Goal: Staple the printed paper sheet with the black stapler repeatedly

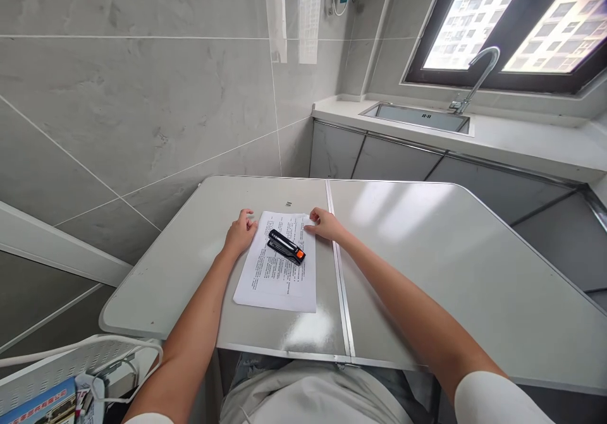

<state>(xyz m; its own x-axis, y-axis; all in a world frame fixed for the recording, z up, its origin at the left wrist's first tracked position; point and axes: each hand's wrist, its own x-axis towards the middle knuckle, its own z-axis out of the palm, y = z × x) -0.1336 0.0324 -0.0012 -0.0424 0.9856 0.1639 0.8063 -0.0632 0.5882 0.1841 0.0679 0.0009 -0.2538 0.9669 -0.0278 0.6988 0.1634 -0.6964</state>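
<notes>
Grey tile is seen first, the wall (142, 83) rising behind everything, with daylight let in by a window (516, 26) at the right. Beneath it a counter (531, 136) is fitted with a sink (408, 115) and a tap (477, 89). Now the pale, glossy table (450, 241), crossed by a metal strip (341, 285); at its near left corner a white basket (57, 367) is crammed with odds and ends. Left of the strip, the printed paper (277, 288) is laid flat, and the black stapler (287, 247), orange-tipped, is set aslant on top.

The paper is flanked at its far corners: the left hand (243, 229) is loosely curled at one edge, the right hand (323, 223) is drawn in, thumb and finger at the other. Whether either grips cannot be told. Beyond lie tiny metal bits (288, 203), possibly staples. Steadying or squaring seems to be in hand; for the paper to be lifted freely, the stapler would need to be taken off first.
</notes>
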